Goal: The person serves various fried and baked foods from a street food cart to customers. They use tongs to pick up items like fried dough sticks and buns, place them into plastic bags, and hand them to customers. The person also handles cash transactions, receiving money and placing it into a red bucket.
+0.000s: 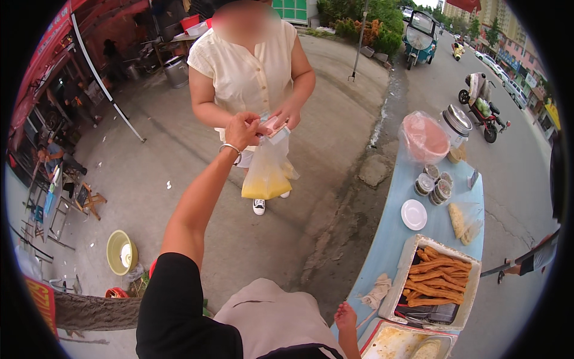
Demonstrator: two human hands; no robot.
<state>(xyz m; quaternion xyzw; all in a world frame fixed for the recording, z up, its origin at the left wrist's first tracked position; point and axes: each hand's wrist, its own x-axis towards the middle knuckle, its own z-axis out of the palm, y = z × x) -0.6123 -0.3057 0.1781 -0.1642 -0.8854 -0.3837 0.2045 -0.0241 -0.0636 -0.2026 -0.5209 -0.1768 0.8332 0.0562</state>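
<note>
My left hand point(242, 130), with a bracelet at the wrist, reaches forward to the hands of a person in a cream blouse. Its fingertips meet those hands around some paper notes point(279, 133); whether my fingers hold a note, I cannot tell. Below hang clear plastic bags with yellow contents point(267, 184), at the other person's hands. My right hand point(345, 315) is low at the near edge of the blue table point(381, 251), its fingers curled; what is inside them is hidden. Beside it lies a crumpled cloth point(377, 291). Fried dough sticks point(437, 278) fill a white foam box point(471, 296).
On the table stand a white plate point(414, 214), lidded cups point(423, 184), a bagged food point(457, 220), a pink basin in plastic point(425, 137) and a metal-lidded pot point(456, 123). A yellow basin point(122, 252) is on the ground at left. A tent pole point(105, 89) stands beyond.
</note>
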